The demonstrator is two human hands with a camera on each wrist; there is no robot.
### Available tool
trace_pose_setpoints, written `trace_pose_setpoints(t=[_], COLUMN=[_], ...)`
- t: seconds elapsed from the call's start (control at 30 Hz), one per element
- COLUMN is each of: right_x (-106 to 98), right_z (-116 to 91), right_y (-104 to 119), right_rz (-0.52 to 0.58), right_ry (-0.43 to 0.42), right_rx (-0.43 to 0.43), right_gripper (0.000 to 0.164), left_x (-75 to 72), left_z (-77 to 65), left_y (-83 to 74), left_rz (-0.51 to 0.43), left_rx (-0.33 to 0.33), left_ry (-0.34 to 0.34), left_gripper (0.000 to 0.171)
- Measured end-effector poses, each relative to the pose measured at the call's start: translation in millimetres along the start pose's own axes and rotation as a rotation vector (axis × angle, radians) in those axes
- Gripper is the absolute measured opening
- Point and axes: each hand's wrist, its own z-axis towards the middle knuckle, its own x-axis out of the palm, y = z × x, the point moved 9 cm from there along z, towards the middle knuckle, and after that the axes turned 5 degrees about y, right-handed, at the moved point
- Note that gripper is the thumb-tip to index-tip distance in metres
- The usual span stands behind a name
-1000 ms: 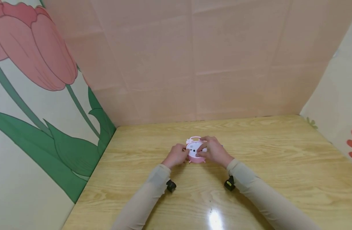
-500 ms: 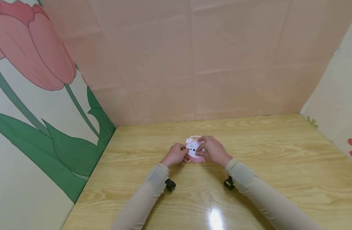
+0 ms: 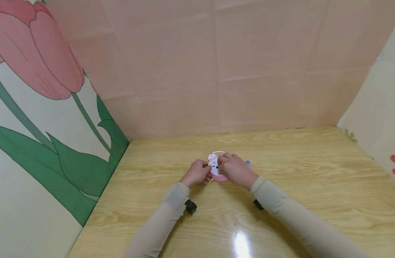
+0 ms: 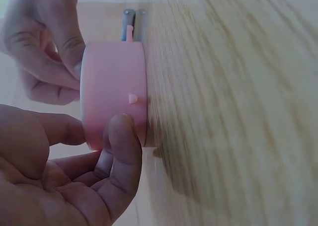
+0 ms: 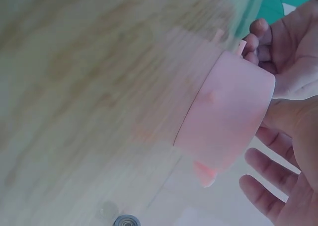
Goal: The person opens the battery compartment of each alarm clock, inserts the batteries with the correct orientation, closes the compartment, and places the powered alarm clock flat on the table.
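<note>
A small pink alarm clock point(image 3: 219, 177) with a carrying loop and short feet lies flat on the wooden table, its white round panel point(image 3: 214, 163) facing up. Small dark marks or knobs show on that panel. My left hand point(image 3: 196, 173) grips the clock's left side, thumb on the panel's edge, as the left wrist view point(image 4: 74, 171) also shows. Over the panel's right part sits my right hand point(image 3: 234, 168), its thumb and index fingertips close together on the surface. What lies between those fingertips is hidden. The right wrist view shows the clock's pink side point(image 5: 226, 112).
Just right of the clock lies a small blue cylinder point(image 3: 248, 163) with a metal-looking round end point(image 5: 126, 221), perhaps a battery. The wooden table point(image 3: 297, 165) ends at a pink-covered back wall point(image 3: 249, 71). Tulip-patterned covering point(image 3: 46, 53) stands on the left.
My right hand has shifted left over the panel and its fingertips have drawn closer together. The blue cylinder now shows beside it. My left hand keeps its grip on the clock.
</note>
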Motion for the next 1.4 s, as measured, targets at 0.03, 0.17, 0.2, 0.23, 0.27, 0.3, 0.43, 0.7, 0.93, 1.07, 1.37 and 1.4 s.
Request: trace_pose_setpoints(t=[0.03, 0.17, 0.2, 0.23, 0.27, 0.3, 0.43, 0.7, 0.93, 1.07, 1.37, 1.4], right_x=[0, 0, 0, 0, 0, 0, 0, 3, 2, 11, 24, 25], right_z=[0, 0, 0, 0, 0, 0, 0, 0, -1, -9, -14, -14], right_y=[1, 6, 6, 6, 7, 7, 9, 17, -8, -33, -52, -52], right_rz=[-0.022, -0.070, -0.073, -0.076, -0.079, -0.083, -0.113, -0.228, 0.077, 0.370, 0.564, 0.573], right_ry=[-0.001, 0.007, 0.008, 0.010, 0.010, 0.011, 0.009, 0.035, 0.096, 0.120, 0.088, 0.085], right_rx=[-0.007, -0.029, -0.032, -0.033, -0.037, -0.040, -0.057, -0.107, 0.074, 0.244, 0.403, 0.405], right_gripper=[0.009, 0.009, 0.009, 0.009, 0.009, 0.009, 0.014, 0.018, 0.008, 0.007, 0.009, 0.009], left_x=[-0.1, -0.2, -0.3, -0.3, -0.3, -0.2, -0.4, -1.4, 1.1, 2.7, 1.2, 1.2], left_z=[0.0, -0.2, -0.3, -0.3, -0.4, -0.4, -0.5, 0.3, 1.6, 1.9, 3.7, 3.6], left_y=[0.3, 1.4, 1.3, 1.3, 1.2, 0.9, -0.4, -1.9, 2.4, 6.4, 7.4, 7.2], left_rz=[-0.003, -0.014, -0.016, -0.016, -0.015, -0.014, -0.011, -0.002, -0.009, -0.017, -0.021, -0.019], left_rx=[-0.001, -0.007, -0.007, -0.007, -0.006, -0.003, 0.001, 0.009, -0.007, -0.030, -0.043, -0.043], left_ry=[0.001, 0.001, 0.002, 0.002, 0.002, 0.003, 0.007, 0.009, 0.007, 0.009, -0.003, -0.002], left_gripper=[0.026, 0.025, 0.025, 0.025, 0.025, 0.025, 0.025, 0.025, 0.023, 0.023, 0.024, 0.023])
